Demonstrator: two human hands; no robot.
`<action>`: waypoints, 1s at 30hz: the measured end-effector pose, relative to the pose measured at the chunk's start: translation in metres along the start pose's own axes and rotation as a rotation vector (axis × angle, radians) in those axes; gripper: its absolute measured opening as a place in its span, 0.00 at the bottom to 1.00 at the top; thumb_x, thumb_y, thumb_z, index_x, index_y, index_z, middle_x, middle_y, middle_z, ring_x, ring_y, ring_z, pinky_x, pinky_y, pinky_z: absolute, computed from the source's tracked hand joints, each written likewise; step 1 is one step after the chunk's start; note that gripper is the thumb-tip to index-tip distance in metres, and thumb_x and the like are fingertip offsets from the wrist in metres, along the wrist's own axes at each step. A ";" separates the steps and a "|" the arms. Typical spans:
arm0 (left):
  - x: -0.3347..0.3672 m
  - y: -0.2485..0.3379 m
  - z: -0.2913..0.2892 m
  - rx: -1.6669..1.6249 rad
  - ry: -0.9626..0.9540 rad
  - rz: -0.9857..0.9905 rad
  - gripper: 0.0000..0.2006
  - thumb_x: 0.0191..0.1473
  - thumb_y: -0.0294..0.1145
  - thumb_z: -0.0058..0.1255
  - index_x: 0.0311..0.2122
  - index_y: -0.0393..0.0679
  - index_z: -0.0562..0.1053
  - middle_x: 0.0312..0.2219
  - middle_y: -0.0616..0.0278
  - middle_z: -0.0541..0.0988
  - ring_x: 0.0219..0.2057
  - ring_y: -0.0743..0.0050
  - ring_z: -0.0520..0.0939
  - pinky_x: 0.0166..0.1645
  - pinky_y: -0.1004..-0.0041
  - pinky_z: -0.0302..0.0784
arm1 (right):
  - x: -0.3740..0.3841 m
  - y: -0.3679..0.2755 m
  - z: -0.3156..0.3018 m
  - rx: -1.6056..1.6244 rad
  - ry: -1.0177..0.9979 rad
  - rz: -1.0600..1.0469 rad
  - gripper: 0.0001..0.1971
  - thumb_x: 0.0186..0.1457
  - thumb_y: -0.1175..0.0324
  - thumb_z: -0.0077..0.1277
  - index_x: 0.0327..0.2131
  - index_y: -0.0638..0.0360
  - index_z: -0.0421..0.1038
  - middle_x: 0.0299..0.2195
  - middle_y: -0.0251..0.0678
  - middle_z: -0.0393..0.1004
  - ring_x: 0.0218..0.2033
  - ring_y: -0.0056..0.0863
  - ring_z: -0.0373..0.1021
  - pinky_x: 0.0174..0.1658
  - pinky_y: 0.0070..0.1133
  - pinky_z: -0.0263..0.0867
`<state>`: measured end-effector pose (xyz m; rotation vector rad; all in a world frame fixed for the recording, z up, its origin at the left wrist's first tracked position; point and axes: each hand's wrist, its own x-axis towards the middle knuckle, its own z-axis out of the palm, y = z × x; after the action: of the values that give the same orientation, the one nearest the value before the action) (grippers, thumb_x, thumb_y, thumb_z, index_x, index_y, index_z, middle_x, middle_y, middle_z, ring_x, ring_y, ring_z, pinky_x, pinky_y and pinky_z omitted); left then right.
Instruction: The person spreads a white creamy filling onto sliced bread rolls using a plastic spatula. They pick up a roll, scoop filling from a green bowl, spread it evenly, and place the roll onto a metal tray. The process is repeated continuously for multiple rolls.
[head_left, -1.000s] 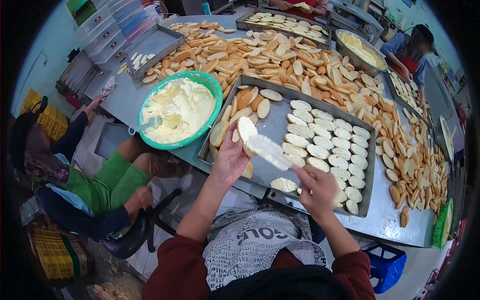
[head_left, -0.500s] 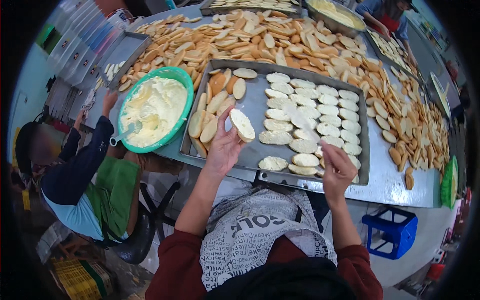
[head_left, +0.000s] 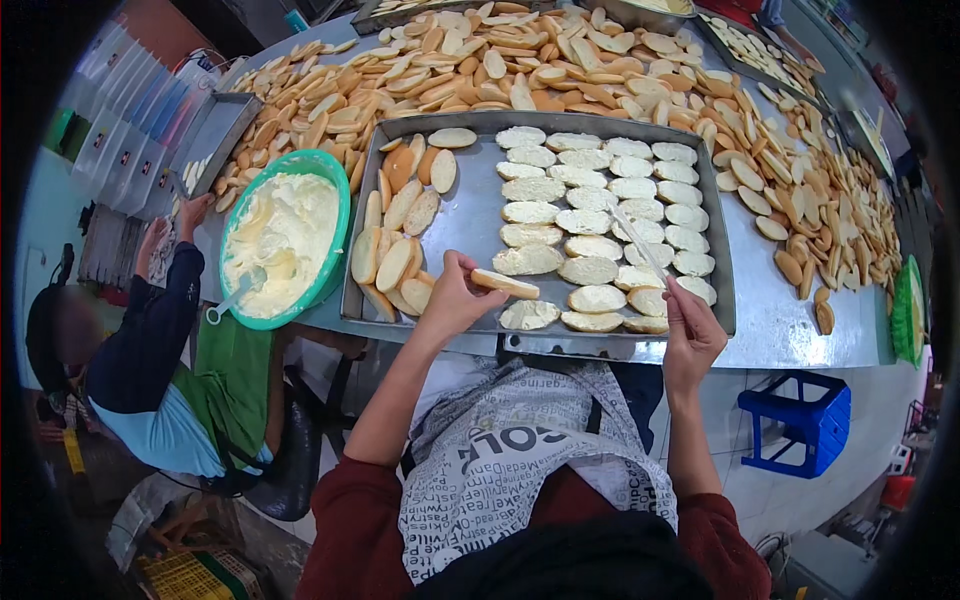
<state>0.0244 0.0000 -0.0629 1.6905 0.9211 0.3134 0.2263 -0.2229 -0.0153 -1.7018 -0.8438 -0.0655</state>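
While my left grip point(head_left: 457, 302) holds bread point(head_left: 510, 286) near the front edge of the tray point(head_left: 470, 200) and my right grip point(head_left: 694, 326) a spatula point(head_left: 636, 236), I'm likely placing; lowering should stay level.

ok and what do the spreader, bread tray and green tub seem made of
Spreader: plastic or metal, too small to tell; pale, thin blade. Bread tray: probably bare metal, dull grey with a soft sheen on its floor. Green tub: likely plastic, smooth, slightly glossy, one even colour along its rim.
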 end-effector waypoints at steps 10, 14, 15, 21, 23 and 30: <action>0.016 -0.006 0.018 0.362 0.022 0.066 0.27 0.38 0.39 0.67 0.34 0.38 0.60 0.24 0.53 0.74 0.26 0.62 0.79 0.31 0.69 0.74 | -0.003 0.003 0.006 0.019 0.002 0.044 0.11 0.53 0.78 0.53 0.40 0.60 0.77 0.30 0.33 0.77 0.27 0.11 0.67 0.26 0.09 0.59; 0.012 0.006 0.019 0.451 0.014 0.101 0.26 0.37 0.33 0.68 0.34 0.40 0.60 0.27 0.56 0.75 0.29 0.67 0.79 0.33 0.72 0.75 | -0.004 0.006 0.005 0.032 0.004 0.065 0.11 0.53 0.78 0.53 0.40 0.60 0.77 0.30 0.33 0.77 0.28 0.12 0.68 0.27 0.09 0.61; 0.011 0.008 0.019 0.460 0.024 0.135 0.26 0.37 0.32 0.68 0.34 0.41 0.60 0.28 0.57 0.75 0.29 0.66 0.79 0.34 0.72 0.75 | -0.005 0.006 0.005 0.041 0.007 0.064 0.10 0.53 0.78 0.53 0.40 0.60 0.77 0.31 0.33 0.77 0.28 0.12 0.68 0.27 0.09 0.61; 0.012 0.013 0.009 0.445 -0.077 0.174 0.26 0.34 0.24 0.67 0.36 0.42 0.60 0.30 0.58 0.74 0.34 0.64 0.77 0.38 0.69 0.76 | -0.005 0.009 0.005 0.062 -0.023 0.081 0.11 0.52 0.79 0.53 0.40 0.61 0.77 0.32 0.35 0.77 0.29 0.14 0.69 0.29 0.10 0.63; 0.014 0.011 0.007 0.432 -0.099 0.197 0.27 0.34 0.23 0.66 0.37 0.42 0.60 0.31 0.58 0.74 0.35 0.63 0.77 0.38 0.68 0.76 | -0.005 0.009 0.007 0.077 -0.016 0.072 0.11 0.52 0.80 0.53 0.40 0.61 0.77 0.32 0.35 0.77 0.29 0.14 0.69 0.29 0.10 0.62; 0.017 0.019 0.018 0.312 -0.109 0.180 0.27 0.36 0.21 0.65 0.38 0.42 0.59 0.30 0.58 0.73 0.33 0.67 0.77 0.36 0.70 0.76 | -0.005 0.007 0.009 0.079 -0.026 0.085 0.11 0.52 0.80 0.53 0.40 0.62 0.77 0.31 0.35 0.77 0.30 0.14 0.69 0.30 0.10 0.62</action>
<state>0.0549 -0.0017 -0.0561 2.0635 0.7664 0.2010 0.2225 -0.2178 -0.0265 -1.6648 -0.7819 0.0474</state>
